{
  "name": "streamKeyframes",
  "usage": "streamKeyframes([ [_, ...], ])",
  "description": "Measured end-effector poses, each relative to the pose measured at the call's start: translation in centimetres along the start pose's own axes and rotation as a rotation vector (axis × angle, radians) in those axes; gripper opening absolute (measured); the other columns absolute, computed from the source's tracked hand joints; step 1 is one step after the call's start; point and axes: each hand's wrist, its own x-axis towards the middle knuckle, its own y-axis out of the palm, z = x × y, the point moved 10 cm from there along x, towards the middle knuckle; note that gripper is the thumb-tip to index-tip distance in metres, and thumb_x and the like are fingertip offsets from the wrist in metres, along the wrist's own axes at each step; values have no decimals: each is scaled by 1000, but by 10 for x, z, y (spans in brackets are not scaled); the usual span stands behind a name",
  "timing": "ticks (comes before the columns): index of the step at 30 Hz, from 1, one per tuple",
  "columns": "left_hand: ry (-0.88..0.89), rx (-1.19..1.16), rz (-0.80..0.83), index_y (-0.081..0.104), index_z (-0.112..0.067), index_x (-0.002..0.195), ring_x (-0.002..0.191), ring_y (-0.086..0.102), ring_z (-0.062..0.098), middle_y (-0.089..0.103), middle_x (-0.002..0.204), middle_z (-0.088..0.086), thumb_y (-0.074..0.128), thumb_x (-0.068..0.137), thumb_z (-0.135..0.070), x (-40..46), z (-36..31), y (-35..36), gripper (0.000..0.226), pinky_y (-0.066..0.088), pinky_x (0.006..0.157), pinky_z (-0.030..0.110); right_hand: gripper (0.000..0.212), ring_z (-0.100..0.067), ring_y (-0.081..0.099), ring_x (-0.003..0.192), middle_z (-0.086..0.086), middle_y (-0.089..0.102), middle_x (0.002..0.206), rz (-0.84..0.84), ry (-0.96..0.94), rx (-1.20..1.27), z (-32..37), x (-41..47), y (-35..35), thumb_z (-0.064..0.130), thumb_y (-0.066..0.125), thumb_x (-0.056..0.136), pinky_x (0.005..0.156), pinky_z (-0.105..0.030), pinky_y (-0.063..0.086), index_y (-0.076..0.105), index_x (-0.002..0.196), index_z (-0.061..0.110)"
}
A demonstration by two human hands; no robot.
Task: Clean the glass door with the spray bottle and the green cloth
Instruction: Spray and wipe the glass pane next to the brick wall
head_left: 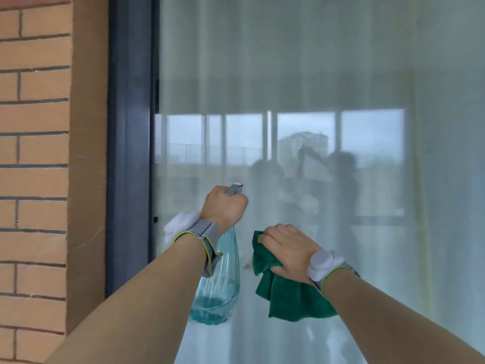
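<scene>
1. Head view: the glass door (301, 88) fills most of the frame, with a pale curtain behind the pane and a faint reflection of sky and railings across its middle.
2. The pane's left edge meets a dark door frame (128, 153), which runs top to bottom; left of that stand a brown reveal and a brick wall (34, 153).
3. The left hand (223, 208) is curled tight round the neck of the spray bottle (219, 290), near the frame's edge; the grey nozzle tip pokes out above the knuckles toward the glass.
4. The bottle is clear blue-tinted plastic, hanging below the fist, with a little blue liquid pooled at its base.
5. The right hand (286, 252) lies with fingers bent over the green cloth (286, 290), holding it against or just before the pane; contact with the glass cannot be told.
6. The cloth hangs in folds beneath the palm, just beside the bottle without touching it.
7. Both wrists carry grey straps with white pods.
8. Bare glass extends above and to the right of both hands.
</scene>
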Motion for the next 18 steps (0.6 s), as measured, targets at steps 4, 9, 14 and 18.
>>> streamKeyframes([
  [4, -54, -15, 45, 42, -15, 63, 67, 37, 25, 46, 65, 6, 50, 73, -22, -9, -23, 58, 14, 30, 62, 33, 57, -18, 48, 82, 2, 54, 102, 2, 3, -8, -24, -36, -9, 41, 66, 63, 74, -27, 29, 53, 113, 17],
  [9, -52, 55, 86, 43, -12, 64, 65, 45, 28, 50, 67, 6, 51, 79, -21, -25, -48, 116, 20, 33, 61, 29, 61, -20, 50, 84, 0, 55, 103, -36, -6, 6, -42, -68, -18, 41, 69, 62, 75, -27, 30, 47, 114, 16],
  [14, -66, 208, 49, 45, -9, 72, 59, 45, 25, 51, 68, 6, 46, 87, -12, -27, -55, 135, 15, 33, 54, 28, 61, -20, 50, 84, 0, 56, 103, -64, -4, 10, -53, -88, -22, 40, 70, 62, 76, -28, 32, 47, 114, 17],
  [18, -119, 175, 61, 53, -6, 78, 65, 50, 26, 58, 78, 8, 48, 86, -17, -30, -45, 130, 14, 37, 61, 26, 62, -20, 52, 86, 0, 56, 105, -80, 1, 13, -51, -86, -15, 40, 71, 62, 75, -30, 41, 51, 116, 17],
])
